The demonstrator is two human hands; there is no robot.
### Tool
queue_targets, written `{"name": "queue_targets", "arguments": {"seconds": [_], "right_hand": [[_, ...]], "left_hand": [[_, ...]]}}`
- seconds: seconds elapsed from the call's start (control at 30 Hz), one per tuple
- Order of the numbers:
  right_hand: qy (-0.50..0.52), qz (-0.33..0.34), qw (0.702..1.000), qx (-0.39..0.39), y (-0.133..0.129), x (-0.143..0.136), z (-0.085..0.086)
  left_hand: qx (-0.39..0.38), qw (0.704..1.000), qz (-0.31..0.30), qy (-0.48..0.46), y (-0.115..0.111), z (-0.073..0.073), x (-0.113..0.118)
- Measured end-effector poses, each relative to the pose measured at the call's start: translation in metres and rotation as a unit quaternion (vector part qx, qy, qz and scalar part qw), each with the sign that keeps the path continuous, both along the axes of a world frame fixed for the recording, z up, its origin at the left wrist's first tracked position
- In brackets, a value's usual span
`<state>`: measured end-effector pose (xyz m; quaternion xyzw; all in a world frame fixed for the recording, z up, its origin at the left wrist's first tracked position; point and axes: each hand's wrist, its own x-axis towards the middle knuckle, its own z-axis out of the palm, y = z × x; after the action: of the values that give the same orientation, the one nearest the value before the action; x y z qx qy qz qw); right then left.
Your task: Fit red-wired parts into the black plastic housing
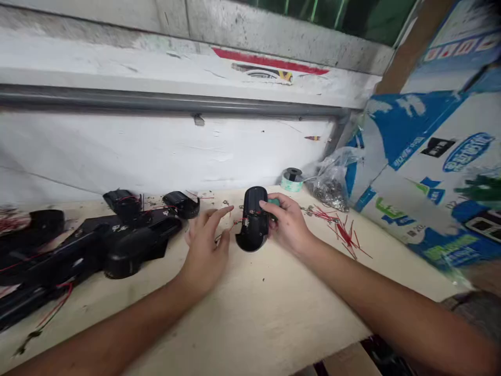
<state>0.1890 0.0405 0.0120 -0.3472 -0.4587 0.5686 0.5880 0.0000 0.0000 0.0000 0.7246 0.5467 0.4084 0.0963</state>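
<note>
My right hand (pixel 287 224) grips a black oval plastic shell (pixel 253 219) with red wires inside, holding it tilted just above the wooden bench (pixel 250 303). A small green part (pixel 274 201) shows between its fingers. My left hand (pixel 205 245) hovers just left of the shell with fingers spread, index finger reaching toward the shell's red wires, holding nothing.
A heap of black plastic housings (pixel 117 243) with red wires lies at the left. Loose red wire offcuts (pixel 340 230) lie at the right, near a clear bag of small metal parts (pixel 332 185) and a solder spool (pixel 291 178). Printed cartons (pixel 426 172) stand at the right edge.
</note>
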Motion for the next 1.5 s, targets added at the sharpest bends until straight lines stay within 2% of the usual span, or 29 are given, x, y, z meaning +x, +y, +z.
{"name": "queue_targets", "arguments": {"seconds": [0.07, 0.17, 0.33, 0.47, 0.53, 0.7, 0.77, 0.83, 1.0, 1.13, 1.23, 1.37, 1.5], "right_hand": [[0.010, 0.010, 1.000, -0.024, 0.002, -0.002, 0.000], [0.038, 0.007, 0.997, -0.062, 0.004, -0.001, 0.001], [0.077, -0.013, 0.993, -0.088, 0.007, 0.004, 0.002], [0.051, 0.010, 0.994, -0.092, 0.005, 0.003, 0.003], [0.035, 0.025, 0.994, -0.098, 0.003, 0.002, 0.004], [0.019, 0.036, 0.994, -0.098, 0.002, 0.001, 0.004], [0.021, 0.031, 0.995, -0.097, 0.004, 0.002, 0.004], [0.026, 0.028, 0.995, -0.098, 0.005, 0.004, 0.003], [0.033, 0.030, 0.993, -0.110, 0.006, 0.005, 0.001], [0.014, 0.065, 0.991, -0.116, 0.003, 0.004, 0.003], [-0.001, 0.100, 0.988, -0.119, 0.001, 0.003, 0.004], [-0.014, 0.124, 0.984, -0.128, -0.001, 0.002, 0.003], [-0.009, 0.130, 0.983, -0.129, -0.002, 0.001, 0.000]], "left_hand": [[0.049, 0.998, 0.009, 0.033, -0.006, 0.000, 0.002], [0.071, 0.996, -0.002, 0.052, -0.011, 0.000, 0.003], [-0.016, 0.999, -0.045, -0.005, -0.012, 0.007, 0.002], [-0.085, 0.994, -0.060, -0.036, -0.011, 0.009, 0.001], [-0.086, 0.994, -0.050, -0.037, -0.008, 0.005, 0.001], [-0.027, 0.999, -0.028, -0.004, -0.002, -0.005, 0.002], [-0.031, 0.999, -0.021, 0.017, -0.003, -0.004, 0.002], [-0.056, 0.997, -0.043, 0.021, -0.005, -0.001, 0.002], [-0.109, 0.988, -0.098, -0.040, -0.008, 0.008, 0.002], [-0.106, 0.989, -0.077, -0.062, -0.006, 0.006, 0.002], [-0.071, 0.994, -0.057, -0.056, -0.005, 0.003, 0.002], [-0.023, 0.988, -0.121, -0.092, -0.001, -0.002, 0.001], [-0.023, 0.976, -0.168, -0.138, 0.001, -0.001, 0.001]]}}
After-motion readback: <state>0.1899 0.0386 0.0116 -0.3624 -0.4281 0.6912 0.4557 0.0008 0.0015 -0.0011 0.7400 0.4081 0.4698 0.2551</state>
